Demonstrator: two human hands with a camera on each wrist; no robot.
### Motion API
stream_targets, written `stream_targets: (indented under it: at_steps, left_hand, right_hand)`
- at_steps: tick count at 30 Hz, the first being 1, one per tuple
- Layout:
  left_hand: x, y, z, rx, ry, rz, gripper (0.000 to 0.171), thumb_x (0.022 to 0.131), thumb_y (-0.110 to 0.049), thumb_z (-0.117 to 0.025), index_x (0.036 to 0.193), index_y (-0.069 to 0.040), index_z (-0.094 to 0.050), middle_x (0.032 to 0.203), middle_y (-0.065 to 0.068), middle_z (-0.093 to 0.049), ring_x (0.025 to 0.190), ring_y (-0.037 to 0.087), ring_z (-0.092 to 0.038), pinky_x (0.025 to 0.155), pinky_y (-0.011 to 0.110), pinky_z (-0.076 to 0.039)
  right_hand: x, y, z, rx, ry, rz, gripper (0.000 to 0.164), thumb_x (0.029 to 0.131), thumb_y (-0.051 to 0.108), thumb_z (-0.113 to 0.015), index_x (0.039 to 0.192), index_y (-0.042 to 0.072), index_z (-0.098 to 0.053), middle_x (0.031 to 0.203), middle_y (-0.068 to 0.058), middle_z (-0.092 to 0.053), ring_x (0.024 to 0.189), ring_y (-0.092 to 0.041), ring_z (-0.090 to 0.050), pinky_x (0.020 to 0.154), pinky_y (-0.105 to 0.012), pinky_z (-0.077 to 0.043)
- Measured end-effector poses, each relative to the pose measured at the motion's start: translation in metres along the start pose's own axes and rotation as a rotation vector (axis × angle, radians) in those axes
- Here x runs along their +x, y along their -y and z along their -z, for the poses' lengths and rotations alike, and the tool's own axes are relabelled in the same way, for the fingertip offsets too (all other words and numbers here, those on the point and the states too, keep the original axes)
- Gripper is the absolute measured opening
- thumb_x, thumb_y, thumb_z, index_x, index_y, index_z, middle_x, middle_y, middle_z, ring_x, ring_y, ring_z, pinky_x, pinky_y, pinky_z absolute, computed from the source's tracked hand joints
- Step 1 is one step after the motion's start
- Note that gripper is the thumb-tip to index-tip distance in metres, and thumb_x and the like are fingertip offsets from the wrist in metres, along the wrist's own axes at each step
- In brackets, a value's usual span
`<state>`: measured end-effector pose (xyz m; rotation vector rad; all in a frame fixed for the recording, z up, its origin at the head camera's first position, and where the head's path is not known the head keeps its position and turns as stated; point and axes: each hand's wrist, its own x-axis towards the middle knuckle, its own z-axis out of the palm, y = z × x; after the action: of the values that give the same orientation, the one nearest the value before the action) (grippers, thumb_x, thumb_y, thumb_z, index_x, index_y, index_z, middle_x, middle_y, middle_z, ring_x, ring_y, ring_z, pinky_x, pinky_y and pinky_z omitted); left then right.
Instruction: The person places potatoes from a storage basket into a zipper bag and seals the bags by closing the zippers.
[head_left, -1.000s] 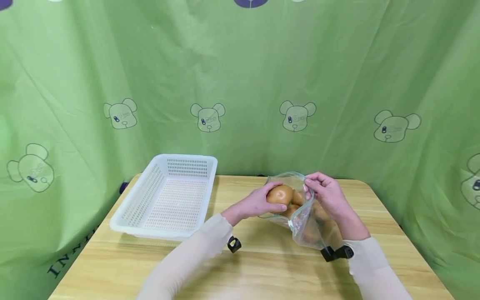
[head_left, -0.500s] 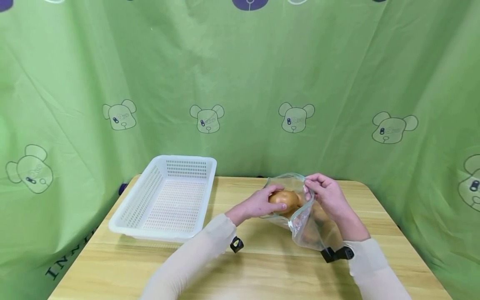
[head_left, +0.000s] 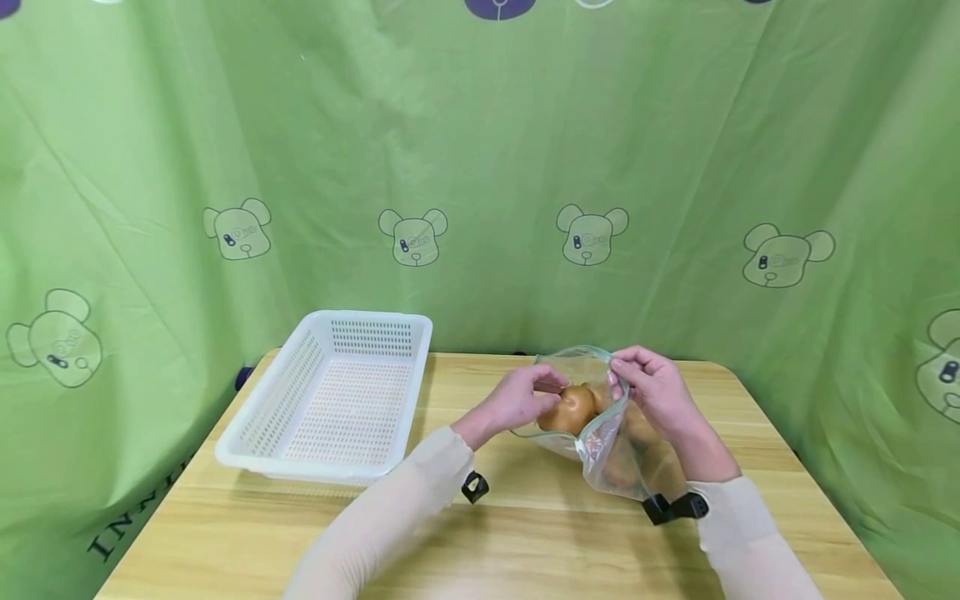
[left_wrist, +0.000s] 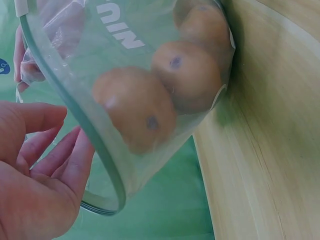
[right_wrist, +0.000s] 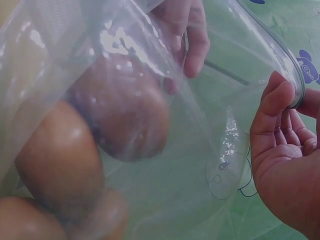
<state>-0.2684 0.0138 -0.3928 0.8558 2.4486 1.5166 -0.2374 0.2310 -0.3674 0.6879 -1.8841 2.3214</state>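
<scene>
A clear zip bag with a green-edged mouth and a white slider lies on the table at the right, its mouth facing left. Several round, orange-brown fruits are inside it; one fruit sits just within the mouth. My left hand is at the mouth, fingers bent loosely near that fruit, and in the left wrist view nothing is between thumb and fingers. With thumb and fingers, my right hand pinches the mouth's right edge and holds it up. Bag film blurs the fruits in the right wrist view.
A white plastic basket with slotted walls stands on the left of the wooden table, nothing in it. Behind the table hangs a green curtain with bear-head prints.
My left hand has lowered a fruit into the bag's mouth, let go of it and drawn its fingers up and back. My right hand keeps its pinch on the bag's edge.
</scene>
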Motion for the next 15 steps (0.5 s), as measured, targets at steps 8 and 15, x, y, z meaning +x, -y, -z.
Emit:
stream_targets:
  at_steps: [8, 15]
  left_hand:
    - [-0.006, -0.002, 0.007, -0.039, 0.029, -0.026, 0.022, 0.089, -0.005, -0.063, 0.111, -0.004, -0.063, 0.103, 0.002, -0.065, 0.092, 0.007, -0.059, 0.077, 0.018, -0.049]
    - [-0.022, -0.008, 0.017, 0.002, 0.013, -0.050, 0.019, 0.091, -0.012, -0.060, 0.109, -0.005, -0.066, 0.086, -0.002, -0.062, 0.076, 0.006, -0.055, 0.067, 0.018, -0.047]
  right_hand:
    - [0.002, -0.002, 0.001, 0.008, 0.007, -0.006, 0.017, 0.095, -0.005, -0.048, 0.093, 0.002, -0.063, 0.072, -0.004, -0.063, 0.058, -0.010, -0.058, 0.053, -0.019, -0.050]
    - [0.003, -0.004, 0.001, 0.026, -0.009, -0.012, 0.021, 0.095, -0.006, -0.047, 0.091, 0.005, -0.065, 0.073, -0.003, -0.064, 0.059, -0.010, -0.059, 0.053, -0.019, -0.050]
